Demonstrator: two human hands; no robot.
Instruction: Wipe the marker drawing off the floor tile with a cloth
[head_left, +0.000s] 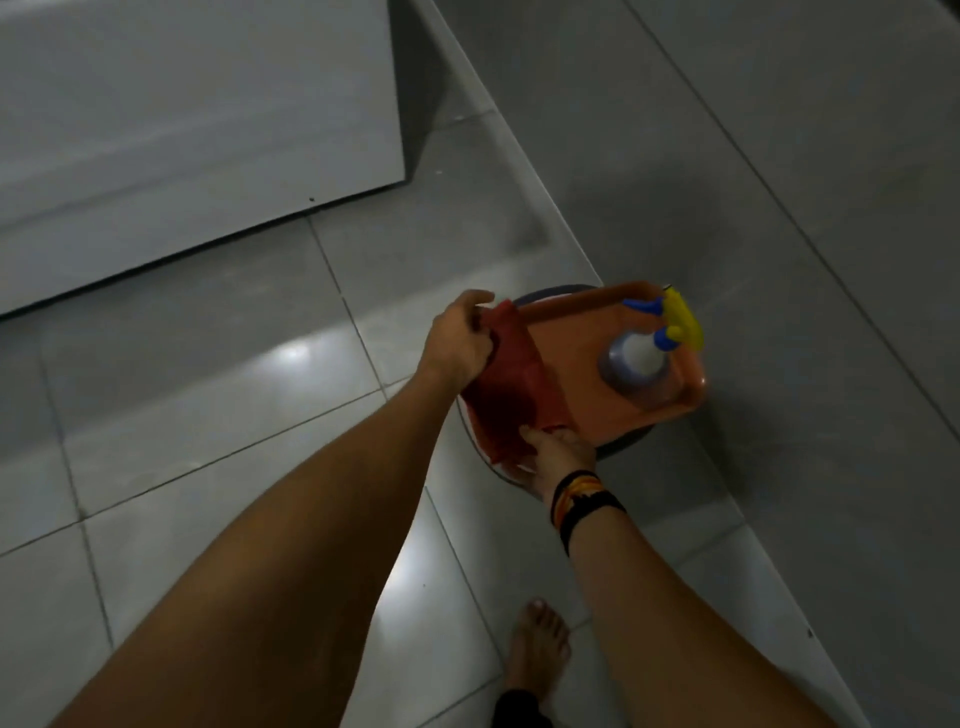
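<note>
Head view is showing 2 hands gripping a red cloth (511, 387) over an orange tray (582, 358): left hand (457, 340) fingers pinching its far end, right hand (558, 452) fingers pinching its near corner. A spray bottle (641, 358) is standing on the tray above the tiled floor (208, 415).

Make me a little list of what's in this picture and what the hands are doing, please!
left hand: gripping the far end of the red cloth
right hand: gripping the near end of the same cloth
cloth: stretched between both hands, over the left edge of the orange tray
spray bottle: upright on the tray, yellow and blue nozzle
tray: resting on a round stool-like stand
wristbands: on the right wrist
bare foot: on the grey tiled floor
marker drawing: not in view
</note>
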